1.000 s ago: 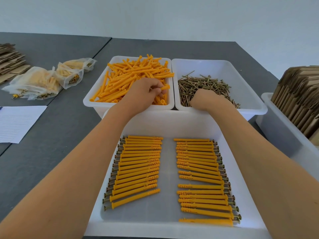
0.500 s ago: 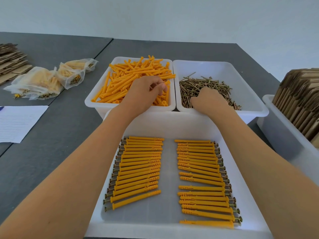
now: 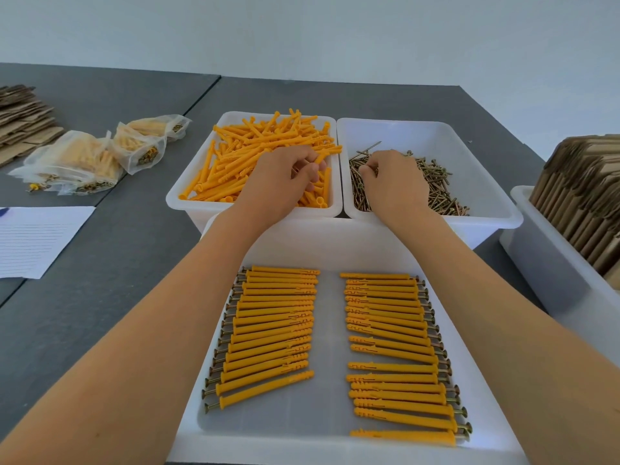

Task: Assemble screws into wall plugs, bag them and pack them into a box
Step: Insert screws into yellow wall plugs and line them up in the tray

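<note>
Orange wall plugs (image 3: 255,162) and screws (image 3: 432,189) lie under both hands (image 3: 278,186).

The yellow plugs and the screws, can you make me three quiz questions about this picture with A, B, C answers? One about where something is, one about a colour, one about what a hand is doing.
1. Where is the tub of screws?
A. Right of the tub of wall plugs
B. On the lined paper
C. Inside the near tray

2. What colour are the wall plugs?
A. Blue
B. Orange-yellow
C. Green

3. What is the left hand doing?
A. Lying flat on the table
B. Holding a bag
C. Gripping a plug in the plug tub

Answers:
1 A, the two white tubs sit side by side, screws on the right.
2 B, every plug shows orange-yellow.
3 C, its fingers curl round a plug over the pile, while the right hand picks at the screws.
</note>
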